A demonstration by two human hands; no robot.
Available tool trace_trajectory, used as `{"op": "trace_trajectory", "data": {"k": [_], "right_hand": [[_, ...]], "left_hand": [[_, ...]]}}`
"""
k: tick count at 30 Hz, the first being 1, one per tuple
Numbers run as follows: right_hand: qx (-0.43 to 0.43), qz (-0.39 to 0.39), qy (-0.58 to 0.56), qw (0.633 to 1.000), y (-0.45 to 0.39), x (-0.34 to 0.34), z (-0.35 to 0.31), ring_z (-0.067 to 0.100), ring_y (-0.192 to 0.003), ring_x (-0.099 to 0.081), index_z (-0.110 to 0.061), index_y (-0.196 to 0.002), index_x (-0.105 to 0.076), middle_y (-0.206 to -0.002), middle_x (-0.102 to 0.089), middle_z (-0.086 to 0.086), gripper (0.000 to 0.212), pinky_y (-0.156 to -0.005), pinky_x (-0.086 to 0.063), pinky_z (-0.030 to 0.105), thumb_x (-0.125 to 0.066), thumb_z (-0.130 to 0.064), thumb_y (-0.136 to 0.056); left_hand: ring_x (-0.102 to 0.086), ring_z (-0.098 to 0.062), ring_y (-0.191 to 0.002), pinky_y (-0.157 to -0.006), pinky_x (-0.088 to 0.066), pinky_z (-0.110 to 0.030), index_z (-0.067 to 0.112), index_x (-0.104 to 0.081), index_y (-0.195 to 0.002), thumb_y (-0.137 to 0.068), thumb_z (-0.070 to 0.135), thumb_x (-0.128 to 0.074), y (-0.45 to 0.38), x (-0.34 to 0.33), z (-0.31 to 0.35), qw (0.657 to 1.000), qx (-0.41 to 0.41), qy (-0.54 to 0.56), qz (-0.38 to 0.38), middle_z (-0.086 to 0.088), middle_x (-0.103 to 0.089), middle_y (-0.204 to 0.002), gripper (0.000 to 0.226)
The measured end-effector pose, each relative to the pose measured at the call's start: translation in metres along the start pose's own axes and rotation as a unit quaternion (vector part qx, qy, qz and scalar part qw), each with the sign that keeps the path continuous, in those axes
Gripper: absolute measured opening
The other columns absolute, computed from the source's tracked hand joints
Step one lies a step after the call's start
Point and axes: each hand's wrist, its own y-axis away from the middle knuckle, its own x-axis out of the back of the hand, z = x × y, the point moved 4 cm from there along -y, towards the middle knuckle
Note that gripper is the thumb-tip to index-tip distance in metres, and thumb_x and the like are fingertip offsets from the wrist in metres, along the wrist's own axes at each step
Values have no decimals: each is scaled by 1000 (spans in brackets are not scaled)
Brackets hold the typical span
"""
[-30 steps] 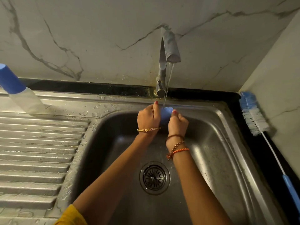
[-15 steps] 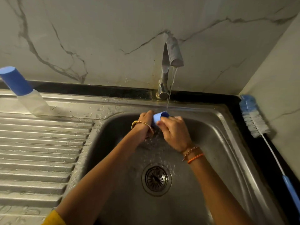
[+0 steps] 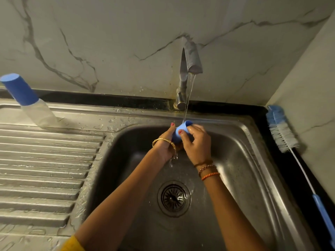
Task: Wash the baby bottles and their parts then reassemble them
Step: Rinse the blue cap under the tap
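rinsing a blue cap (image 3: 181, 130) under the tap (image 3: 188, 69) stream at 12 o'clock of the sink (image 3: 244, 160) | left hand (image 3: 165, 144) and right hand (image 3: 196, 142) both curled round it | cap looked light, stiff, wet and slippery; best held by its side wall | capped bottle (image 3: 30, 102) stood at 10 o'clock, brush (image 3: 282, 131) at 3 o'clock

No readable text, labels, brands or numbers anywhere.
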Motion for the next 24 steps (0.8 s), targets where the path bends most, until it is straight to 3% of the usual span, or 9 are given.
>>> {"op": "trace_trajectory", "data": {"k": [3, 5, 7, 10, 13, 17, 19, 22, 24], "right_hand": [[100, 71, 177, 976, 2, 1, -5, 23, -102, -43, -8, -73, -72, -93, -66, 14, 34, -78, -43, 38, -56, -38, -75], [59, 66, 180, 980, 1, -1, 0, 26, -109, -37, -12, -70, -73, -106, -63, 16, 26, -83, -37, 39, -66, -38, -69], [-13, 0, 69, 998, -3, -3, 3, 28, -112, -46, -7, -77, -73, -114, -62, 16, 23, -88, -42, 36, -74, -29, -71], [-100, -83, -112, 985, -3, -1, 7, 19, -109, -55, -4, -90, -70, -111, -62, 7, 17, -85, -42, 13, -74, -11, -76], [-120, -68, -199, 970, 0, 7, 7, 14, -101, -57, -19, -94, -63, -101, -60, -7, 24, -87, -48, 22, -70, -4, -77], [-221, -17, -298, 928, 6, 7, 12, 7, -94, -56, -8, -113, -54, -106, -55, 0, 31, -77, -50, 12, -60, 2, -83], [-305, 19, -379, 874, 10, 2, 19, 19, -103, -56, -3, -125, -48, -114, -53, 6, 38, -86, -50, 23, -54, 1, -87], [-437, 29, -535, 723, 19, -12, 24, 24, -101, -56, 0, -131, -44, -115, -57, 15, 38, -90, -47, 32, -46, -10, -94], [-471, 8, -578, 666, 24, -17, 22, 22, -96, -58, 0, -128, -46, -106, -60, 15, 37, -96, -42, 33, -43, -18, -96]], "left_hand": [[-63, -23, -74, -59, -53, -33, 0, -49, -126, -91, 36, -53, -6, 8, -5, 999, 18, 34, 11, -14, -62, -87, 50], [-62, -24, -73, -51, -55, -32, 0, -47, -128, -93, 33, -51, -4, 10, -6, 999, 19, 50, 8, -15, -61, -86, 49], [-61, -24, -74, -43, -54, -29, 0, -47, -128, -94, 31, -49, -3, 10, -6, 998, 14, 60, 4, -16, -60, -90, 47], [-62, -21, -76, -51, -57, -28, 2, -56, -111, -93, 27, -50, -3, 10, 0, 999, -22, 48, -9, -14, -61, -91, 31], [-62, -20, -80, -58, -58, -29, 6, -61, -101, -93, 18, -51, 2, 6, 6, 997, -60, 35, -37, -14, -60, -97, 18], [-61, -27, -93, -61, -57, -32, 1, -56, -117, -91, 13, -54, 7, 0, 10, 996, -86, -4, -20, -19, -55, -117, 28], [-60, -30, -103, -66, -53, -33, 1, -58, -114, -88, 11, -59, 9, -2, 13, 991, -115, -72, 8, -19, -56, -117, 28], [-61, -23, -96, -76, -55, -32, 3, -61, -114, -83, 10, -66, 9, 0, 16, 963, -175, -205, 27, -13, -60, -108, 33], [-62, -22, -97, -85, -55, -36, 4, -62, -115, -79, 13, -70, 10, 1, 16, 938, -204, -278, 31, -11, -63, -108, 38]]}}
